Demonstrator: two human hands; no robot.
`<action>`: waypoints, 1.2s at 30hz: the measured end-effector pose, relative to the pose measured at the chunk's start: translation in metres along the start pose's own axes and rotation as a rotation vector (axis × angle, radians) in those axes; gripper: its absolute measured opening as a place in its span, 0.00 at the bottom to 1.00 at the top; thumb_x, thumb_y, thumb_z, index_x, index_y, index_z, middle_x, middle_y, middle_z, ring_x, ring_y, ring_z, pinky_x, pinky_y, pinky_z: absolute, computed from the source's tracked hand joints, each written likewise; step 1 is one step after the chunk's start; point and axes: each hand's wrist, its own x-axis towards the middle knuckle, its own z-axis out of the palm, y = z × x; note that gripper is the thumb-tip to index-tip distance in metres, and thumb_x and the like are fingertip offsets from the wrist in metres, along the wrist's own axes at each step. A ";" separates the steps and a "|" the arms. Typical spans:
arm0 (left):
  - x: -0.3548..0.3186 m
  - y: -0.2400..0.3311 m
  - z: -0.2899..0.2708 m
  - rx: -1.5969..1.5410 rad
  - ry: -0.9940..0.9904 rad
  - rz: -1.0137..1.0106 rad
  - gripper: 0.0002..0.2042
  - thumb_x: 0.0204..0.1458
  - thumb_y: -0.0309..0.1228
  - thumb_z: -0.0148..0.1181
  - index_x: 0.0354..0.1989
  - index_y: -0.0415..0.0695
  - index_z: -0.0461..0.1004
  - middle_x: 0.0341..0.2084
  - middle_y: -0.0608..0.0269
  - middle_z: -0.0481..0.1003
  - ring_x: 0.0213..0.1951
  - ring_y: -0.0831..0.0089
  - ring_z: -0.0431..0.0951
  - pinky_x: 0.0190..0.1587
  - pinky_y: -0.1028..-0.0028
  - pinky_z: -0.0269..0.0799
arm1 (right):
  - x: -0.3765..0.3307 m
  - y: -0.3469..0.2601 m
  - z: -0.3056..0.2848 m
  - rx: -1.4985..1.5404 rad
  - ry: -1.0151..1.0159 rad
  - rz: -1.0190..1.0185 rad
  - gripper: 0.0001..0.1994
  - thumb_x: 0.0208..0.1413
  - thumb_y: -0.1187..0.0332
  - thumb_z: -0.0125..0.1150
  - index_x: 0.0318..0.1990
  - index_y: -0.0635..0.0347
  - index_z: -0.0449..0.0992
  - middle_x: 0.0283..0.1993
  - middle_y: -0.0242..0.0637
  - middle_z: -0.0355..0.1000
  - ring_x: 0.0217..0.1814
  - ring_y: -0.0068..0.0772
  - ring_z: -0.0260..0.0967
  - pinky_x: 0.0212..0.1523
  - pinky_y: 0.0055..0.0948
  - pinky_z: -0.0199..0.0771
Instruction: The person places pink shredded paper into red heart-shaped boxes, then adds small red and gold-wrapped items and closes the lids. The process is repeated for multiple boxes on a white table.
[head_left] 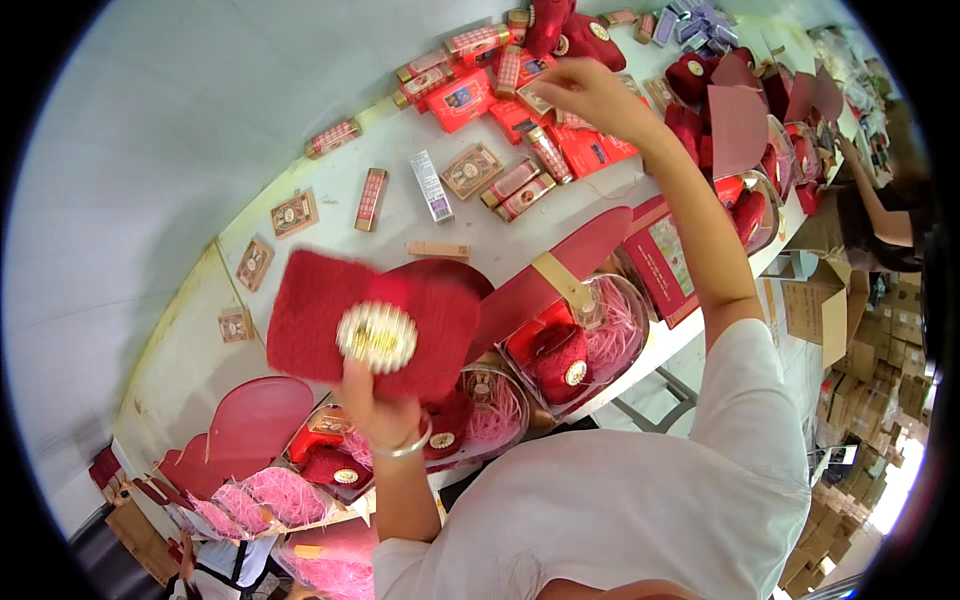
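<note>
My left hand (382, 412) grips a folded, fuzzy red cloth (300, 320) bearing a round gold-and-white badge (377, 337), raised above the table's near side. Its thumb lies on the front; the other fingers are mostly hidden behind. Farther off, my right hand (590, 92) reaches over a pile of small packages, its fingers partly bent and apart, and I see nothing held in it. Close to its fingertips are a small tan box (535, 97), a red-and-gold tube (508, 70) and a flat red box (460, 100).
Along the near edge stand gift boxes with raised red lids, among them a clear-sided box (610, 345) with pink shredded paper. Loose tubes (371, 199) and small boxes (294, 213) lie across the white table (330, 245). Another person's arm (875, 205) shows at far right.
</note>
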 end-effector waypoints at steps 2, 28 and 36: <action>-0.015 0.003 -0.016 -0.337 0.060 -0.241 0.21 0.49 0.39 0.47 0.50 0.42 0.62 0.48 0.58 0.66 0.49 0.62 0.67 0.52 0.58 0.62 | 0.006 0.132 -0.011 -0.662 -0.225 0.315 0.20 0.47 0.54 0.56 0.39 0.63 0.72 0.33 0.45 0.71 0.33 0.34 0.69 0.33 0.32 0.68; -0.150 0.048 -0.180 -0.812 -0.311 -0.118 0.33 0.45 0.46 0.52 0.57 0.41 0.52 0.55 0.54 0.58 0.53 0.62 0.63 0.55 0.57 0.57 | -0.158 -0.132 0.166 1.437 -0.354 0.066 0.23 0.48 0.51 0.42 0.47 0.54 0.68 0.52 0.35 0.65 0.53 0.35 0.61 0.50 0.41 0.60; -0.215 0.100 -0.361 -0.730 -0.111 -0.472 0.41 0.37 0.39 0.63 0.58 0.35 0.48 0.50 0.56 0.63 0.50 0.67 0.65 0.53 0.69 0.60 | -0.253 -0.202 0.475 1.590 -0.955 0.269 0.28 0.49 0.54 0.42 0.55 0.62 0.58 0.58 0.39 0.58 0.59 0.34 0.54 0.58 0.38 0.50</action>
